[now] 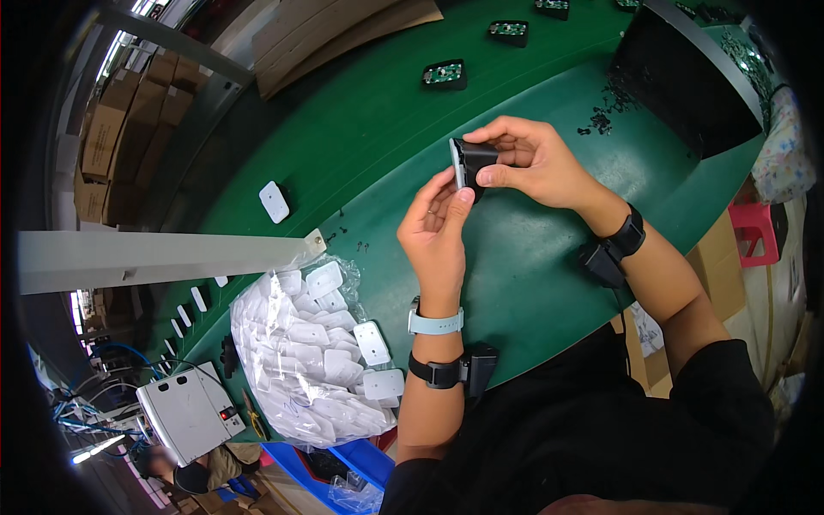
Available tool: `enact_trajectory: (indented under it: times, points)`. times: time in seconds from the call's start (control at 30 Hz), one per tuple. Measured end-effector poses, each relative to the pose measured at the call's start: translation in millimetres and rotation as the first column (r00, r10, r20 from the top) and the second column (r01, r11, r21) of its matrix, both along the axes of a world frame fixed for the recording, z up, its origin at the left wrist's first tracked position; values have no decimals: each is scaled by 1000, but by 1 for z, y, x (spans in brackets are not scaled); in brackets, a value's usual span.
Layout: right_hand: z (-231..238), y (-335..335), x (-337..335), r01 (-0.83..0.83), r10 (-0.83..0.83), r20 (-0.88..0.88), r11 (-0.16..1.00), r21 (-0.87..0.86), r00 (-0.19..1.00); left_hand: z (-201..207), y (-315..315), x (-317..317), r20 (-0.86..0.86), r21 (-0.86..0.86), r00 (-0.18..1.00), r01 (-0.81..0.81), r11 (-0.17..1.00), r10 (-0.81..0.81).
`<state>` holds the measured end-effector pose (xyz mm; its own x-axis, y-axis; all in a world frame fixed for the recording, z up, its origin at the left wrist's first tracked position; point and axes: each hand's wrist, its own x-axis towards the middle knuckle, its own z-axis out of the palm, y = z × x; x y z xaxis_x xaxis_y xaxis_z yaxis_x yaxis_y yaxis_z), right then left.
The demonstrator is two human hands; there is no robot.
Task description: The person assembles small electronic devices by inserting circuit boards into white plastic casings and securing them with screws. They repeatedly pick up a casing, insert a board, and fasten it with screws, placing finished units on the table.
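Observation:
Above the green table, my right hand grips a small black plastic housing between thumb and fingers. Along the housing's left side stands a thin white cover plate, touching it or nearly so. The thumb and fingers of my left hand pinch the lower end of that plate; both hands are closed. What lies inside the housing is hidden from this view. A clear plastic bag full of white cover plates lies left of my left forearm, with a loose white plate at its edge.
Black housings with green circuit boards sit on the far green belt, as does a white plate. Small black screws lie near a dark bin. A metal bar reaches in from the left, beyond a grey box.

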<state>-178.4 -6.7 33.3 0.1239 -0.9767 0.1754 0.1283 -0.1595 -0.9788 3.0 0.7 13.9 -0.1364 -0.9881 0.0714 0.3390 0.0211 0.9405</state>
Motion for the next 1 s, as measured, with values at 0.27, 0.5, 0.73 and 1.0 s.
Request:
enact_trajectory:
  times: [0.27,0.5,0.73,1.0]
  points:
    - [-3,-1,0,-8,8,0,1000,-6,1000,-1,-1,1,-22,16,999,26,1000,-26]
    - [-1,0,0,-7,6,10,999,47,1000,-8,-2,0,16,-36,999,36,999,-36]
    - [-1,2,2,18,-17,-78,1000,17,997,-12,-5,0,73,-128,997,22,992,-13]
    - [-8,-2,2,-63,63,-16,998,0,998,0,-5,1,-37,47,998,46,998,-44]
